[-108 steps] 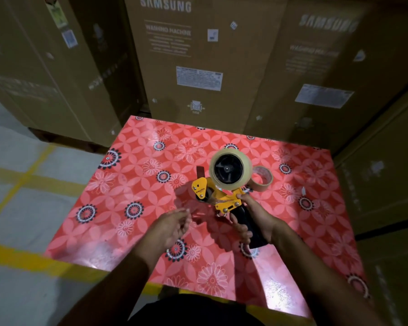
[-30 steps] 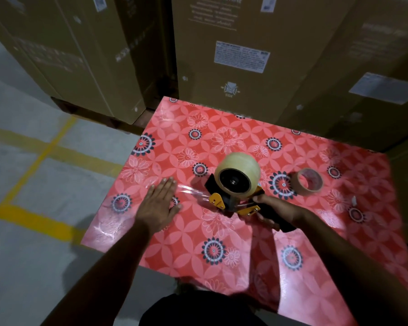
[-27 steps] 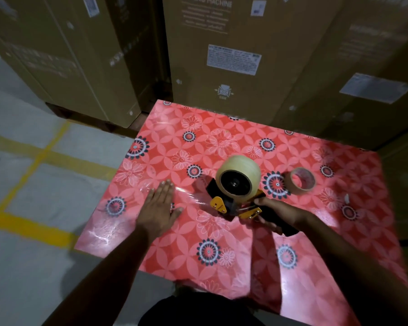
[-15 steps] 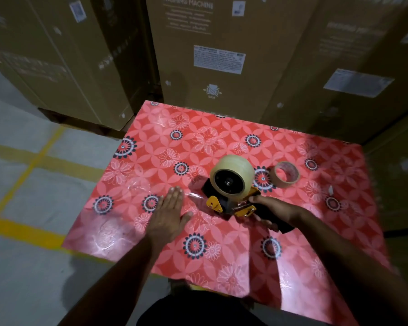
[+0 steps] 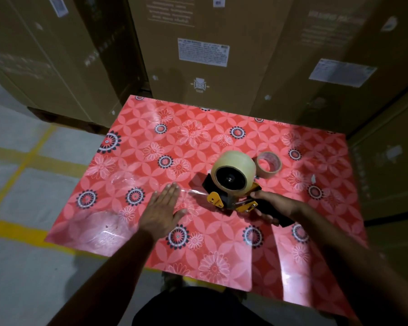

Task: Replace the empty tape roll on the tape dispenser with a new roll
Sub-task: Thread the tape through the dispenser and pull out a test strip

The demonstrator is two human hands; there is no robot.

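Big cardboard boxes [image 5: 198, 50] are standing behind the red flowered table [image 5: 151, 142]. The tape dispenser [image 5: 233, 196] with the new roll [image 5: 233, 175] is lying near the table's middle, its nose pointing left and its handle right. The right hand [image 5: 276, 205] is wrapping that handle, while the left hand [image 5: 161, 209] is pressing flat, fingers spread, on the pulled-out tape strip [image 5: 193, 192].

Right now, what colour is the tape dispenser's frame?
Yellow, on the tape dispenser, seen in the head view.
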